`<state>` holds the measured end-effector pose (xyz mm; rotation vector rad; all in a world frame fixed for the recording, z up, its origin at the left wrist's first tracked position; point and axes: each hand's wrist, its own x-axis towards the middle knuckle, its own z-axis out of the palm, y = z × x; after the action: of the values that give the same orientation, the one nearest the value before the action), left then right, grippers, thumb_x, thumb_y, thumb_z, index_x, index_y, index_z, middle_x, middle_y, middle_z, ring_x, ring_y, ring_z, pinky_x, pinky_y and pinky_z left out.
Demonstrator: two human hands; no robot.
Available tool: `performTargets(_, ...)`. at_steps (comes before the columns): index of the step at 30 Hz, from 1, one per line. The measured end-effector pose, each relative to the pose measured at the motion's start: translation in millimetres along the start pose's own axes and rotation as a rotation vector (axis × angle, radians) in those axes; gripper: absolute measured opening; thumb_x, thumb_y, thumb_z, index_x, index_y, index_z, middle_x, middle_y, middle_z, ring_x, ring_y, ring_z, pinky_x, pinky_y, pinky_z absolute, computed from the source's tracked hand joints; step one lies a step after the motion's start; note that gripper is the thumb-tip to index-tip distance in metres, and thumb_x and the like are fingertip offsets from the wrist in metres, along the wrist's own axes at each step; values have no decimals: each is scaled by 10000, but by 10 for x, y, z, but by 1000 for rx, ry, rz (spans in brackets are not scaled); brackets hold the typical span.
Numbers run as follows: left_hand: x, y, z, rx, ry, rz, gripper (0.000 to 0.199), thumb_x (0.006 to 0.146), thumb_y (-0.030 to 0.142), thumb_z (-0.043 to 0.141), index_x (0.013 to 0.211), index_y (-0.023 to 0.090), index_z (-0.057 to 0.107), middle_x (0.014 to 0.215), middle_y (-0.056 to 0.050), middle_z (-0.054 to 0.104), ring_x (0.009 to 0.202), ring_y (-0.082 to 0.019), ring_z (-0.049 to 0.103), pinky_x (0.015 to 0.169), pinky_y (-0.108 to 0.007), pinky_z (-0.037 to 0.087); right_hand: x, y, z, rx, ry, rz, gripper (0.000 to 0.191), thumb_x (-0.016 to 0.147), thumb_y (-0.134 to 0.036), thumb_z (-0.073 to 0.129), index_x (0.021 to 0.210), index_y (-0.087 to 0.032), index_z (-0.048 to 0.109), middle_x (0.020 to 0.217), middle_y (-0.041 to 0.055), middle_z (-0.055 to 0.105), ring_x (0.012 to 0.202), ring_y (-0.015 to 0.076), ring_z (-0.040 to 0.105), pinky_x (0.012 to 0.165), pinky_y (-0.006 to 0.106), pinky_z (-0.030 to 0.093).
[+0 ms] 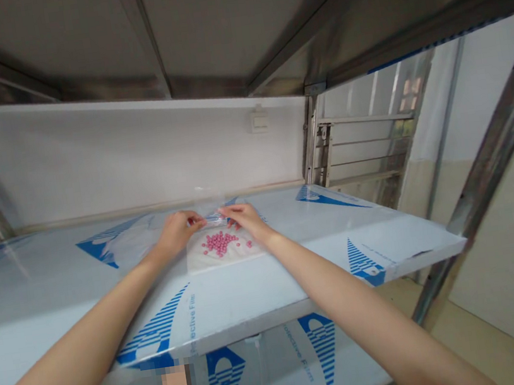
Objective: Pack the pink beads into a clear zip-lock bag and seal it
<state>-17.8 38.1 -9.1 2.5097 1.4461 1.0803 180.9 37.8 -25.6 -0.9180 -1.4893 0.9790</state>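
Observation:
Many small round pink beads (220, 243) lie in a loose cluster on a thin white sheet (205, 265), with a few strays toward its right side. Just behind them, a clear plastic bag (210, 198) stretches between my two hands. My left hand (180, 230) pinches its left side between thumb and fingers. On the right side, my right hand (245, 218) holds it in a similar pinch, some fingers curled below. The plastic is so transparent that its outline is hard to follow, and I cannot tell whether anything is inside.
A metal shelf (298, 279), wrapped in blue-printed protective film, carries everything. Another shelf (196, 35) hangs low overhead. A white wall with a switch (259, 121) closes off the back. Metal posts (472, 194) stand at the sides, and a lower shelf (282, 374) shows beneath.

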Motion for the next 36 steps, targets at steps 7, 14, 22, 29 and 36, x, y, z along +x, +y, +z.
performTargets(7,-15,75,-40,-116,1,-27,306,741,391,592,799,124,729,802,-96,720,752,-221,600,754,-336,426,10,33,-3,-68,-72,-8,139,699,-255,724,748,-127,706,683,40,665,533,94,554,481,202,376)
performTargets(14,-9,56,-70,-273,-44,-88,306,724,399,591,737,125,727,755,-72,719,706,-192,576,698,-308,416,-17,-18,18,-55,-97,-57,177,694,-293,725,773,-137,699,735,51,677,597,109,578,514,214,422)
performTargets(22,-1,46,-41,-446,-52,-145,228,680,365,643,714,150,709,781,-79,730,733,-189,621,702,-283,438,-45,-28,-25,-8,-152,16,221,682,-350,731,751,-143,697,814,73,696,607,96,585,537,213,449)
performTargets(29,-22,122,-78,-504,-27,-168,150,677,307,665,671,163,704,741,-76,720,707,-188,627,719,-290,443,-10,-29,-43,-3,-123,-48,216,693,-346,713,760,-141,705,799,54,686,599,81,531,561,221,420)
performTargets(36,-31,186,-56,-563,-64,-132,170,677,312,651,675,143,671,718,-62,696,701,-177,610,712,-289,440,-34,-71,-39,3,-110,-77,185,681,-315,705,681,-137,651,644,0,614,536,69,470,556,229,392)
